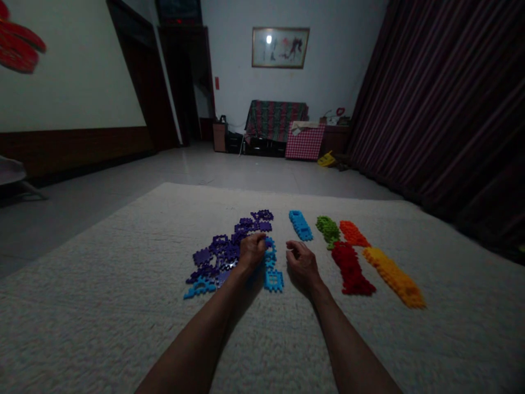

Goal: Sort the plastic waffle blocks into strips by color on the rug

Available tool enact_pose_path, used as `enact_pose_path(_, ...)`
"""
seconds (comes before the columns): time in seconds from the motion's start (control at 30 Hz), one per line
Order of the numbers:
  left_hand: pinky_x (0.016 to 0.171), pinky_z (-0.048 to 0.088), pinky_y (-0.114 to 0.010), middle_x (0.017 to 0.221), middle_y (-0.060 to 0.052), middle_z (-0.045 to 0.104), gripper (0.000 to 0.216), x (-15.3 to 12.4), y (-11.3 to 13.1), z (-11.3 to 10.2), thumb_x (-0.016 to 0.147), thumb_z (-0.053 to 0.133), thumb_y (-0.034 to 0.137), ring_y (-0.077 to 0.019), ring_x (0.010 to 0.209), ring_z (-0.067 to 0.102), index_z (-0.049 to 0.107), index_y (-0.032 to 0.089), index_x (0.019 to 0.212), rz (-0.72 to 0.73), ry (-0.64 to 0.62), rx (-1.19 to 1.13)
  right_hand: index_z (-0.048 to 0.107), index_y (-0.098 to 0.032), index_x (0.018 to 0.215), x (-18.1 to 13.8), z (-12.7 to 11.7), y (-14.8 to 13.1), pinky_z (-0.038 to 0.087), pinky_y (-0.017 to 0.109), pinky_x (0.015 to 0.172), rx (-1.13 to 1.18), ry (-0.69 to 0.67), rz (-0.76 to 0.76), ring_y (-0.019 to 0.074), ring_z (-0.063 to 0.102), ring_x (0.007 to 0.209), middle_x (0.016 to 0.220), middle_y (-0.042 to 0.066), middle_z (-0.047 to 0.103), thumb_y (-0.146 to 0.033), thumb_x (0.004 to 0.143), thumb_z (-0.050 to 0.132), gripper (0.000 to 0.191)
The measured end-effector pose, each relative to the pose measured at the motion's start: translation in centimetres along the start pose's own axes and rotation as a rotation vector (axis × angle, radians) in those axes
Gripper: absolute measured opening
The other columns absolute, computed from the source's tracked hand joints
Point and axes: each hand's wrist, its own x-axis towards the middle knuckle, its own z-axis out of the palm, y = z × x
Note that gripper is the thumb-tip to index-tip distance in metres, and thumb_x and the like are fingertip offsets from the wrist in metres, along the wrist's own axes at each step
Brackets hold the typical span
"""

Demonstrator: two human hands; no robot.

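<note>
Flat plastic interlocking pieces lie on a pale carpet [123,306], sorted by colour. A loose heap of purple pieces [227,246] spreads at the left. My left hand [251,250] rests at its right edge, fingers curled over a light blue piece [269,246]; whether it grips that piece is unclear. More light blue pieces [273,280] lie just below the hand. My right hand [301,264] lies on the carpet beside them, fingers loosely bent, holding nothing. Further right lie a blue row [301,225], a green row [328,230], a red row [351,269], an orange row [353,233] and a yellow row [394,276].
Beyond the carpet is a grey tiled floor [229,169]. A covered bench [275,120] and a checked box [304,141] stand at the far wall. Dark striped curtains [447,104] run along the right side. A doorway [184,82] opens at the back left.
</note>
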Motion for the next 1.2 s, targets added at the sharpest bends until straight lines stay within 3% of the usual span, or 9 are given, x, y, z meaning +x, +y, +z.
enact_pose_path(0.13,0.092,0.056,-0.034,0.095,-0.003,0.078,0.034,-0.6,0.0,1.2,0.082,0.051,0.005,-0.0179,0.092,0.073,0.076,0.019,0.101,0.008,-0.06,0.007,0.068,-0.016,0.097,0.4,0.0,0.5,0.051,0.036,0.085,0.004,0.018,0.0,0.0212,0.065,0.089,0.097,0.01,0.07,-0.023,0.077,0.046,0.031)
enact_pose_path(0.27,0.097,0.054,-0.034,0.107,-0.005,0.076,0.044,-0.2,-0.4,0.7,0.076,0.047,-0.001,-0.0193,0.103,0.069,0.075,0.019,0.103,0.15,-0.038,0.095,0.068,-0.016,0.1,0.5,0.3,0.5,0.05,0.034,0.085,-0.049,-0.011,0.021,0.0212,0.065,0.09,0.099,0.011,0.07,-0.026,0.081,0.049,0.029)
enact_pose_path(0.4,0.098,0.053,-0.033,0.108,-0.007,0.075,0.047,0.3,-1.1,-0.1,0.075,0.044,-0.003,-0.0191,0.104,0.068,0.074,0.018,0.106,0.186,0.054,0.171,0.067,-0.017,0.108,0.0,1.3,-1.4,0.047,0.038,0.089,-0.295,-0.104,0.047,0.025,0.063,0.094,0.097,0.011,0.069,-0.042,0.084,0.059,0.036)
enact_pose_path(0.53,0.097,0.053,-0.03,0.105,-0.01,0.075,0.042,0.3,-1.8,-0.1,0.078,0.046,-0.001,-0.0191,0.102,0.068,0.075,0.013,0.105,0.146,0.066,0.185,0.064,-0.019,0.116,-0.9,2.4,-3.7,0.045,0.042,0.088,-0.525,-0.139,0.092,0.03,0.059,0.102,0.108,0.014,0.066,-0.052,0.082,0.064,0.048)
enact_pose_path(0.8,0.096,0.053,-0.03,0.103,-0.008,0.075,0.041,0.0,-2.5,0.3,0.081,0.046,0.0,-0.0184,0.099,0.069,0.075,0.016,0.106,0.138,0.029,0.231,0.065,-0.015,0.113,-1.0,3.3,-3.6,0.046,0.04,0.088,-0.527,-0.18,0.063,0.0297,0.06,0.1,0.105,0.016,0.065,-0.038,0.082,0.062,0.038)
enact_pose_path(1.0,0.094,0.052,-0.031,0.103,-0.007,0.075,0.035,0.0,-2.9,0.5,0.084,0.05,0.006,-0.0189,0.098,0.069,0.074,0.016,0.107,0.148,-0.007,0.272,0.062,-0.013,0.12,0.9,2.6,-1.6,0.048,0.037,0.091,-0.307,-0.022,0.129,0.0264,0.061,0.099,0.107,0.014,0.065,-0.03,0.074,0.063,0.049)
enact_pose_path(1.2,0.091,0.053,-0.03,0.1,-0.007,0.075,0.034,0.0,-3.5,0.9,0.083,0.049,0.005,-0.0186,0.095,0.068,0.075,0.017,0.103,0.175,0.024,0.272,0.057,-0.011,0.125,2.8,-0.2,1.5,0.046,0.041,0.094,-0.327,0.238,0.249,0.0298,0.056,0.107,0.115,0.018,0.06,-0.035,0.076,0.061,0.054)
